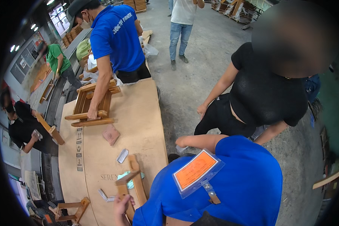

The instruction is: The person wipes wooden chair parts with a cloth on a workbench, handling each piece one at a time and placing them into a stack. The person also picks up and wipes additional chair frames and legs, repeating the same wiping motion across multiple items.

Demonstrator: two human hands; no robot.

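My left hand (123,205), closed, grips a brown wooden frame part (139,188) made of joined bars, in front of my blue shirt at the table's near edge. A light green cloth (130,184) lies partly beneath the wood. Over the table's right edge, my bent right hand (182,142) is closed around a small whitish piece (181,149), whose kind I cannot make out. A folded grey-white piece (122,155) rests beyond the frame part, another pale folded strip (106,196) to its left. Farther off lies a pinkish-brown square sheet (111,134).
Cardboard (139,113) covers the table. At its far end, a person in blue (116,41) holds a slatted wooden frame (92,103). Someone in black (267,83) stands close on my right. Workers handle wooden parts (51,130) and another frame (73,211) along the left.
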